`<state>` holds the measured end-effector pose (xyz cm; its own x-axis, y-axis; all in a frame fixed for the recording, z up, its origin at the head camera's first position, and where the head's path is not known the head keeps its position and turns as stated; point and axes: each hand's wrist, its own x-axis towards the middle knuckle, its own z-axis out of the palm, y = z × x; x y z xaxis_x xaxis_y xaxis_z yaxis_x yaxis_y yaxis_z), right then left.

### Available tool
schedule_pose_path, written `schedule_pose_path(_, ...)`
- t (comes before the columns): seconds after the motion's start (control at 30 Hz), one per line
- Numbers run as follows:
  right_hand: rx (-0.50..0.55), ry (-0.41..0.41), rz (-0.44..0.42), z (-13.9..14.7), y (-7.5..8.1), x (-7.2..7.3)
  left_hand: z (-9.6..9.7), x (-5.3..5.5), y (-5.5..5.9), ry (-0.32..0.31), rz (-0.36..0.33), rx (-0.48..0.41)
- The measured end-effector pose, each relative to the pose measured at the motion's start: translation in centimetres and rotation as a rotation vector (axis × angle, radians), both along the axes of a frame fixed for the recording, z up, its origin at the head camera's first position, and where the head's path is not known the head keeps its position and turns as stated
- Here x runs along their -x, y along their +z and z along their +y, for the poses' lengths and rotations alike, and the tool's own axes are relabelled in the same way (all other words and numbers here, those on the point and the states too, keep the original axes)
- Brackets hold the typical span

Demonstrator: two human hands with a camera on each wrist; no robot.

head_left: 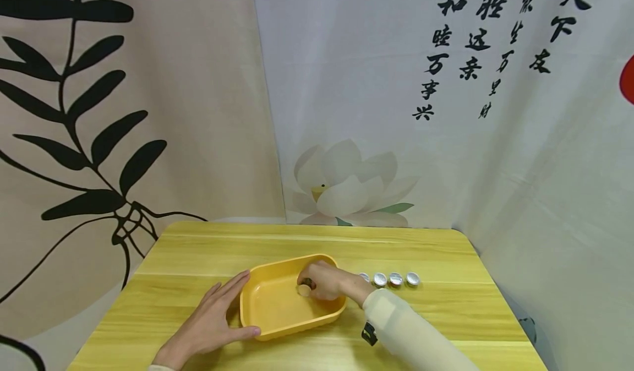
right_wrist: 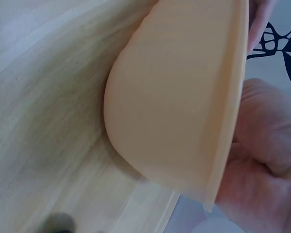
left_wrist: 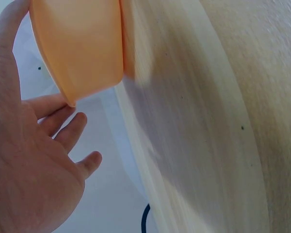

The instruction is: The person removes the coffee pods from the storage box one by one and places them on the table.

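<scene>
A yellow rectangular tray (head_left: 277,305) lies on the wooden table. My left hand (head_left: 213,318) spans its left end, fingers and thumb fairly straight. The fingertips touch the far-left rim while the thumb rests at the near rim; the left wrist view shows fingers at the tray's outer edge. Inside the tray's right half, my right hand (head_left: 324,282) pinches a small round piece (head_left: 304,290) with a pale tan face and a dark part by the fingers. I cannot tell its kind. In the right wrist view, the tray wall hides the fingertips.
Several small round silver-topped pieces (head_left: 395,279) stand in a row right of the tray, one partly behind my right wrist. The table (head_left: 446,327) ends at a hanging cloth (head_left: 346,85) printed with plants and writing. A dark object (head_left: 369,333) shows under the right sleeve.
</scene>
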<state>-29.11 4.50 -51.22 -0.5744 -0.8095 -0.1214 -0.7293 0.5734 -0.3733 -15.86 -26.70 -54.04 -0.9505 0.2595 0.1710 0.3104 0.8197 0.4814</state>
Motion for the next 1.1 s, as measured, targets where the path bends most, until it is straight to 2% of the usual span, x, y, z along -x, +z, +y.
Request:
schedule_pose_path(0.27,-0.003,-0.011,-0.017,-0.1,-0.1,-0.1,0.0,0.2,0.1,-0.005,0.010,0.011)
schedule_pose_path(0.47,0.026,-0.025,-0.078,0.1,0.0,0.0,0.0,0.2,0.0,-0.003,0.000,0.005)
schedule_pose_path(0.77,0.197,-0.010,-0.212,1.6,0.4,0.3,0.0,0.1,0.2,-0.002,-0.006,0.009)
schedule_pose_path(0.93,0.284,-0.044,-0.302,2.4,0.9,0.1,0.0,0.0,0.3,-0.001,-0.009,0.010)
schedule_pose_path(1.1,0.359,-0.053,-0.355,3.3,1.2,-0.3,0.0,0.1,0.2,-0.002,0.001,0.010)
